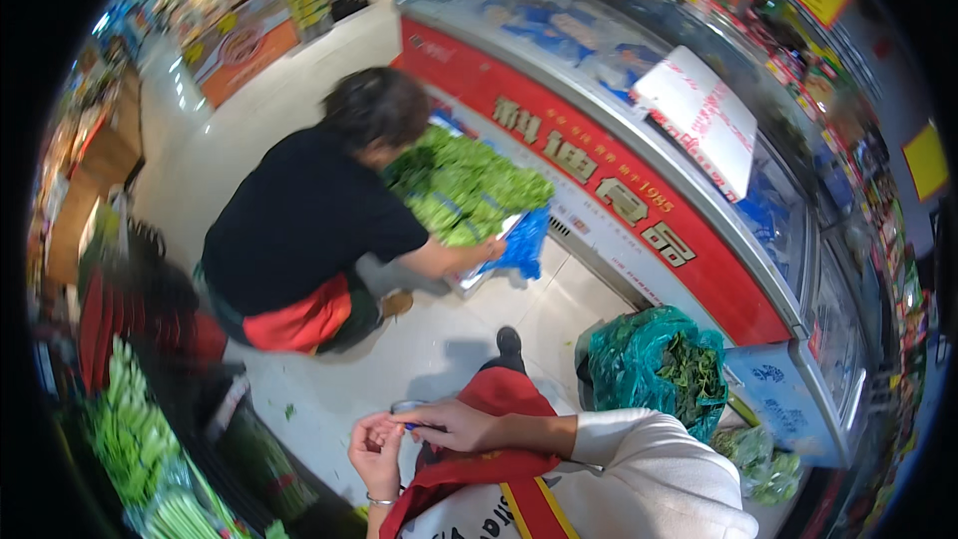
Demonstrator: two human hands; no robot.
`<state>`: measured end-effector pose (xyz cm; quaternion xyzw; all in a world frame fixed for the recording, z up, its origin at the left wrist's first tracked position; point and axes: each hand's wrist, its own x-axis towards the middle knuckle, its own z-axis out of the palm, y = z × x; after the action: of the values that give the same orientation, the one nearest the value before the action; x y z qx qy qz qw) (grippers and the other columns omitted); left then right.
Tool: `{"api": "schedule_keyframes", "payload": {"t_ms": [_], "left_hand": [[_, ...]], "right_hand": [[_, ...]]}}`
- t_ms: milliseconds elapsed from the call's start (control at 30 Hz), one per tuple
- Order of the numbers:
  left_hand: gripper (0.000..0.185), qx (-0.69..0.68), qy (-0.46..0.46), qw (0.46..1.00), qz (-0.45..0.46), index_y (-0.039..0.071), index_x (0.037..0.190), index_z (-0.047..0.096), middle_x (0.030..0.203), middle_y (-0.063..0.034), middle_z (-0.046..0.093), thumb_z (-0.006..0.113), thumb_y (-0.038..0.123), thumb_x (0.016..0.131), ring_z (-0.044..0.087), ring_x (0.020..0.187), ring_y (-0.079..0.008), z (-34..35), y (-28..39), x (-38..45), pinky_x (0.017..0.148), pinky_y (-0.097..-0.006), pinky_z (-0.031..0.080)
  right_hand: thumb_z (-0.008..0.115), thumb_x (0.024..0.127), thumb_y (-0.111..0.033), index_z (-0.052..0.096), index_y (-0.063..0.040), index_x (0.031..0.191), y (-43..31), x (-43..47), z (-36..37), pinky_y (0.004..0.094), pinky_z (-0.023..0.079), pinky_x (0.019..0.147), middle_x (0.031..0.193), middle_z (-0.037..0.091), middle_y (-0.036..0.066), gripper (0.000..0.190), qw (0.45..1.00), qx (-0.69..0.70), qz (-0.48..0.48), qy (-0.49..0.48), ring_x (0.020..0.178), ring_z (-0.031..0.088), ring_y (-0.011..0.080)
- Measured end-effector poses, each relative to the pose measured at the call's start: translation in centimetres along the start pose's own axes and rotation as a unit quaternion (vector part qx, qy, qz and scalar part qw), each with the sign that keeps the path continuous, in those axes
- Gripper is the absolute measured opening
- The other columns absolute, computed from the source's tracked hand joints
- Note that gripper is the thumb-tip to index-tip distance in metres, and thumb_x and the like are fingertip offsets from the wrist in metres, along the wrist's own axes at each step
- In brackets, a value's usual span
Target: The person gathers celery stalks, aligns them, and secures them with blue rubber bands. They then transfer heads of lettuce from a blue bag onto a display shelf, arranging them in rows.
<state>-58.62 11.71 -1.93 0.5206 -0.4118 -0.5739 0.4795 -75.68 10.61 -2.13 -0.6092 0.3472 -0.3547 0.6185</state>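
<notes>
My left hand, a bracelet on its wrist, has its fingers curled and its thumb near the fingertips; whether it pinches anything cannot be told. Against it my right hand closes on a small dark blue object, too small to name. A grey rounded rim shows just behind the right fingers. Both hands are over a red apron. Ahead, a crouching person in a black T-shirt has a hand at a crate of green leafy lettuce with a blue plastic bag at its edge.
A red and white chest freezer with a white foam box lid on top runs along the right. Beside it sits a green plastic bag of dark leaves. At lower left stands a black-edged display with celery. Leaf scraps lie on the tiles.
</notes>
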Motion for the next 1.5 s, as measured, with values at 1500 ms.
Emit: {"api": "schedule_keyframes", "payload": {"t_ms": [1500], "left_hand": [[0.013, 0.031, 0.310, 0.950, -0.037, 0.004, 0.089, 0.060, 0.081, -0.0049, 0.063, 0.057, 0.015, 0.082, 0.058, 0.076, -0.0130, -44.1, -1.7, 0.5, 0.071, -0.0276, 0.047]], "right_hand": [[0.056, 0.088, -0.010, 0.045, 0.004, 0.122, 1.4, 42.7, 28.0, 0.0277, 0.043, 0.080, 0.095, 0.060, 0.010, 0.039, 0.901, 0.388, 0.149, -0.126, 0.085, 0.057, 0.0132]]}}
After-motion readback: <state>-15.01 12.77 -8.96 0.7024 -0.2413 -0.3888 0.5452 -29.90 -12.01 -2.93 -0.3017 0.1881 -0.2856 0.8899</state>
